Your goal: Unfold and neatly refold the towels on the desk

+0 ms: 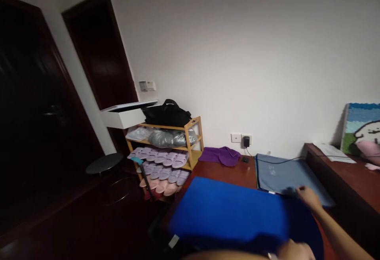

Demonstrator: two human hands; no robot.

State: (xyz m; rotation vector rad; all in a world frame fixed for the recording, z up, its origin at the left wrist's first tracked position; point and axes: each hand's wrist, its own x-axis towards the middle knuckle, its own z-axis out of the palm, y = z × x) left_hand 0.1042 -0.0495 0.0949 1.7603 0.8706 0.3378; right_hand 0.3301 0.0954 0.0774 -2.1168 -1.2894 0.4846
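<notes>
A bright blue cloth lies spread over the reddish-brown table, its right part darker. At the cloth's far right edge, my right hand is closed in a pinch on the dark blue fabric. My left hand is low in the view, over the near right part of the cloth; it is blurred and its fingers are mostly hidden. Just beyond my right hand is a flat grey-blue folded cloth. A small white tag shows near the blue cloth's near left corner.
A purple cloth lies by the wall, near a plugged-in black adapter with a cable. To the left stand a wooden rack of slippers and a round stool. A raised ledge borders the right side.
</notes>
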